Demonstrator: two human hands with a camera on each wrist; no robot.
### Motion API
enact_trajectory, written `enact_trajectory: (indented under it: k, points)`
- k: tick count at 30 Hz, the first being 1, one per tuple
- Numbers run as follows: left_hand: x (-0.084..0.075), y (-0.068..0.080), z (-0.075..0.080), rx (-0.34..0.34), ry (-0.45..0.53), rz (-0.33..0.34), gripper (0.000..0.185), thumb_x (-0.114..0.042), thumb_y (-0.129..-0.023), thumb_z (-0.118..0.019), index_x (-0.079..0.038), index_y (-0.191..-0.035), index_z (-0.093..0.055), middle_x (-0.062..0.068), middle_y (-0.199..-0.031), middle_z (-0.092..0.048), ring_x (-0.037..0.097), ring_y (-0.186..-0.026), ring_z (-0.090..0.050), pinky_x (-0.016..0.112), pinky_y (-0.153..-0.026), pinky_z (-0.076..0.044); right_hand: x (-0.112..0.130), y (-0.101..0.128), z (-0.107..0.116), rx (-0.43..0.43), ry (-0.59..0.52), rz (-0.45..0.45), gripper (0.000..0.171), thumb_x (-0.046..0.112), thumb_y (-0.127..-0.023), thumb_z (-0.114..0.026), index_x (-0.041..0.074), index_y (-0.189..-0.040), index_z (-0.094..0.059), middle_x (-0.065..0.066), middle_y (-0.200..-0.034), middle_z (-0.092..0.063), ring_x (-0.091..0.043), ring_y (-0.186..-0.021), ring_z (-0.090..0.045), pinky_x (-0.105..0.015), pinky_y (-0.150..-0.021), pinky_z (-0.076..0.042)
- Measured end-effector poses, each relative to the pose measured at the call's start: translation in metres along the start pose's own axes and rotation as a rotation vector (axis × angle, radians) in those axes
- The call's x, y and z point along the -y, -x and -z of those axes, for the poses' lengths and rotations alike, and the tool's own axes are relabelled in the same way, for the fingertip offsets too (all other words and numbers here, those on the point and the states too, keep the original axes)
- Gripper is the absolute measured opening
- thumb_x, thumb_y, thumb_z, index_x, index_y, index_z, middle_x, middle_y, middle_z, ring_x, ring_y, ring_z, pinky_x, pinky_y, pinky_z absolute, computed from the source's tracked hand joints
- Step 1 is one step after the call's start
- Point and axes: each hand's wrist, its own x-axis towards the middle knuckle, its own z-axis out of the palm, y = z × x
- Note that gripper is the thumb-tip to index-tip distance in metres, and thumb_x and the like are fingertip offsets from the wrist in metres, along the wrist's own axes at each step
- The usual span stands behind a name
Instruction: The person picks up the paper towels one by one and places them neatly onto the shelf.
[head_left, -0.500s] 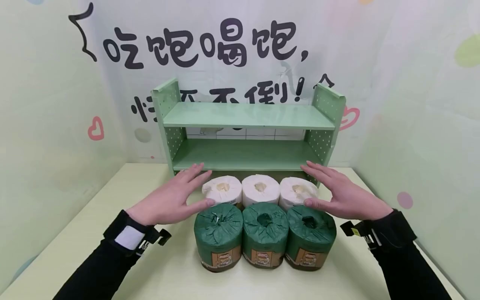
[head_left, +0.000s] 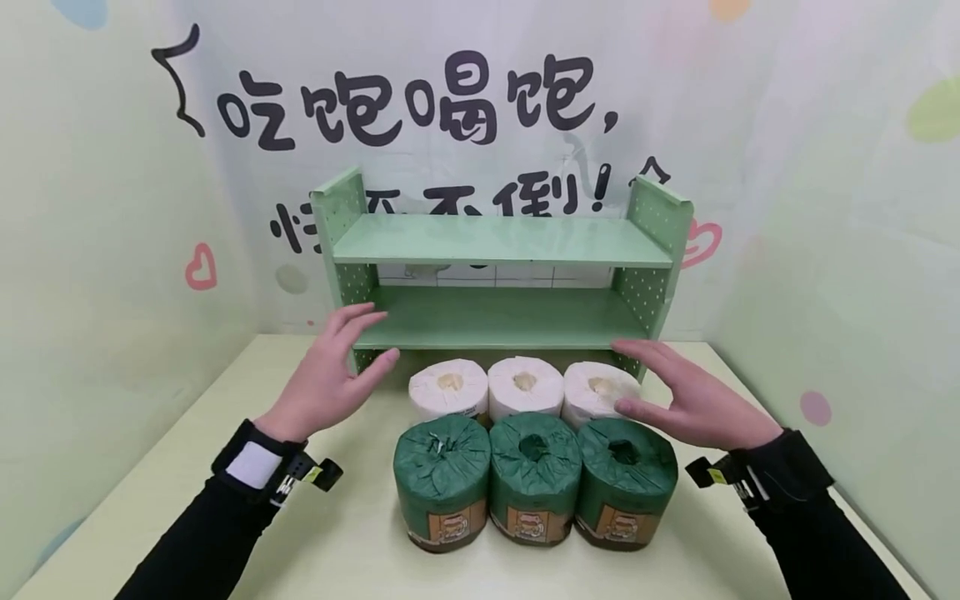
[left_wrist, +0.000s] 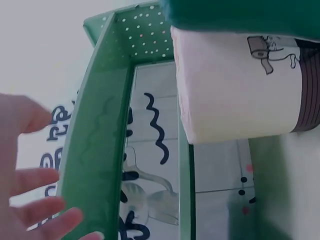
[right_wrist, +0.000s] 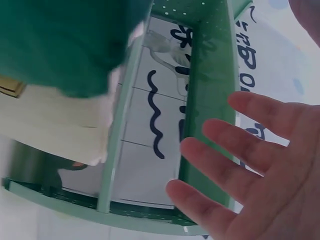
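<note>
Three green paper-wrapped toilet rolls (head_left: 534,479) stand upright in a front row on the table. Close behind them is a row of three white-wrapped toilet rolls (head_left: 525,392). My left hand (head_left: 322,375) is raised to the left of the rows, fingers spread and holding nothing. My right hand (head_left: 701,396) hovers at the right end, its thumb overlapping the right-hand rolls in the head view. In the right wrist view, the fingers (right_wrist: 215,162) are spread and the palm is bare. A white roll (left_wrist: 235,90) with a printed drawing shows in the left wrist view.
A pale green two-tier shelf (head_left: 502,242) with dotted side panels stands behind the rolls, with bare boards. The light table (head_left: 300,517) carries it all. A printed cloth wall (head_left: 810,208) encloses the back and sides.
My left hand has lifted and drawn back left, away from the rolls. The right hand stays nearly in place. The whole head view has shifted slightly downward.
</note>
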Motion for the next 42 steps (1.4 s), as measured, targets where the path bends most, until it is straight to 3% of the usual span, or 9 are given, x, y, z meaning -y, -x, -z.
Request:
enact_trajectory:
  k: [3,6,10,15,19,26,34,40,42]
  points:
    - [0.010,-0.003,0.002,-0.160,0.046,0.025,0.059,-0.016,-0.101,-0.076,0.002,-0.154,-0.055,0.030,-0.166,-0.037,0.052,-0.139,-0.051,0.068,-0.111,-0.049,-0.005,0.006,-0.003,-0.036,-0.021,0.023,0.074,0.034,-0.104,-0.078,0.015,-0.167,-0.044,-0.013,-0.167,-0.051,-0.040,-0.152,-0.050,-0.059,-0.120,-0.046]
    - [0.019,-0.008,0.004,-0.273,0.099,0.083,0.068,-0.015,-0.099,-0.076,0.002,-0.158,-0.049,0.031,-0.170,-0.026,0.050,-0.143,-0.047,0.068,-0.112,-0.046,-0.010,0.016,-0.005,-0.065,-0.044,0.036,0.070,0.028,-0.104,-0.079,0.014,-0.165,-0.047,-0.011,-0.163,-0.055,-0.034,-0.147,-0.055,-0.034,-0.120,-0.047]
    - [0.033,-0.013,0.004,-0.263,0.162,0.196,0.086,-0.021,-0.102,-0.075,-0.002,-0.171,-0.028,0.029,-0.175,-0.017,0.050,-0.157,-0.033,0.071,-0.123,-0.040,-0.018,0.031,-0.011,-0.098,-0.079,0.050,0.066,0.021,-0.104,-0.078,0.011,-0.162,-0.050,-0.010,-0.160,-0.057,-0.023,-0.142,-0.056,-0.008,-0.114,-0.038]
    - [0.053,-0.019,-0.006,-0.118,0.294,0.352,0.096,-0.031,-0.110,-0.066,-0.005,-0.176,-0.002,0.028,-0.182,-0.010,0.052,-0.166,-0.023,0.068,-0.131,-0.032,-0.026,0.049,-0.025,-0.114,-0.112,0.020,0.067,0.015,-0.103,-0.077,0.016,-0.163,-0.049,-0.008,-0.158,-0.059,-0.023,-0.135,-0.064,-0.022,-0.110,-0.053]
    - [0.067,-0.023,-0.016,-0.059,0.366,0.427,0.091,-0.037,-0.113,-0.061,-0.006,-0.177,-0.004,0.026,-0.182,-0.014,0.050,-0.166,-0.023,0.065,-0.132,-0.031,-0.027,0.063,-0.036,-0.097,-0.177,-0.039,0.070,0.013,-0.105,-0.074,0.019,-0.167,-0.044,-0.009,-0.157,-0.059,-0.017,-0.134,-0.065,-0.032,-0.106,-0.058]
    - [0.081,-0.024,-0.029,-0.066,0.382,0.439,0.076,-0.031,-0.115,-0.055,-0.010,-0.177,-0.016,0.026,-0.178,-0.029,0.052,-0.162,-0.033,0.066,-0.126,-0.040,-0.032,0.067,-0.049,-0.084,-0.292,-0.011,0.068,0.011,-0.108,-0.067,0.010,-0.169,-0.037,-0.016,-0.157,-0.058,0.002,-0.136,-0.059,-0.030,-0.107,-0.056]
    - [0.091,-0.018,-0.040,-0.076,0.318,0.453,0.065,-0.032,-0.118,-0.046,-0.013,-0.176,-0.022,0.028,-0.175,-0.035,0.051,-0.157,-0.042,0.064,-0.119,-0.049,-0.038,0.072,-0.065,0.001,-0.495,0.047,0.074,0.041,-0.109,-0.068,0.020,-0.172,-0.034,0.011,-0.166,-0.048,0.005,-0.144,-0.048,-0.027,-0.105,-0.053]
    - [0.094,-0.013,-0.045,-0.078,0.287,0.474,0.059,-0.039,-0.119,-0.040,-0.010,-0.171,-0.035,0.028,-0.168,-0.047,0.042,-0.139,-0.057,0.039,-0.090,-0.055,-0.040,0.078,-0.076,0.029,-0.542,-0.002,0.089,0.035,-0.097,-0.085,0.025,-0.170,-0.035,0.014,-0.161,-0.052,0.006,-0.143,-0.047,-0.058,-0.104,-0.051]
    - [0.094,-0.012,-0.046,-0.075,0.279,0.493,0.058,-0.041,-0.120,-0.039,-0.010,-0.169,-0.039,0.029,-0.164,-0.051,0.041,-0.137,-0.059,0.034,-0.088,-0.053,-0.040,0.079,-0.079,0.043,-0.539,-0.017,0.094,0.027,-0.093,-0.089,0.026,-0.169,-0.035,0.016,-0.158,-0.054,0.007,-0.142,-0.047,-0.061,-0.105,-0.050]
